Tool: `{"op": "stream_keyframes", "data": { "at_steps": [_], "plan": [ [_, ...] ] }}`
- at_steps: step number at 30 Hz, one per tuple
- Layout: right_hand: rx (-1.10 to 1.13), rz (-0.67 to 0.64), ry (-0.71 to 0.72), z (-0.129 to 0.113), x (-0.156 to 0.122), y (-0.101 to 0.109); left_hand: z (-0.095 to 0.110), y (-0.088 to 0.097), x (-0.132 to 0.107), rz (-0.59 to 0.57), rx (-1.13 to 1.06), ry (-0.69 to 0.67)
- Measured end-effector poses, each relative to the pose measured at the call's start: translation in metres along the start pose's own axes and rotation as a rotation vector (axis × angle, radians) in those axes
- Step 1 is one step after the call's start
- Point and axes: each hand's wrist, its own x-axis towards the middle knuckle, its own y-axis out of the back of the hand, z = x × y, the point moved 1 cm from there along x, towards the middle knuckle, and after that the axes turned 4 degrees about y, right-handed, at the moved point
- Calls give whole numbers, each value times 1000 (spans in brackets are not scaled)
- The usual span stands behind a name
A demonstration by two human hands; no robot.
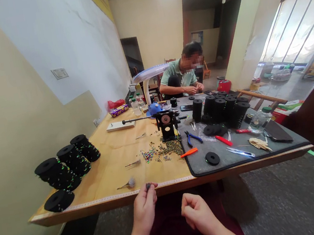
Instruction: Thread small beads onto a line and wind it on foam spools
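At the wooden table (111,151), a dark piece (148,186) is pinched by left fingers (151,194), steadiness seemingly needed, right fingers (188,201) curled together.

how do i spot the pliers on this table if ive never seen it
Start with the wooden table and find the grey mat on its right side. By the mat's left edge, just beyond the orange piece, lie the pliers. Two spread blue handles set them apart from the orange piece and the red piece nearby.

Beyond the left fingers (150,194), the wooden table (111,151) bears a wispy tuft (130,183) nearest, loose beads (149,155) farther off, black spools (72,159) leftward.
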Motion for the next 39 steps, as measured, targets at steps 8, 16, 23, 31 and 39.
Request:
{"op": "stream_keyframes", "data": {
  "at_steps": [8, 16, 23, 31, 39],
  "plan": [
    [37, 16, -42, -3, -6, 5, 11, 8, -13, -305, 33, 129],
    [-174, -26, 73, 1, -6, 3, 17, -16, -24, -397, 88, 185],
    [-86, -135, -7, -2, -4, 7, 18, -15, -18, -317, 97, 140],
    [89, -163, 13, -11, 8, 6, 17, -17, -22, -307, 316, -68],
    [-99, -124, 38, -4, 15, 2, 16, -15, -22, -266, 508, -272]
  ]
}}
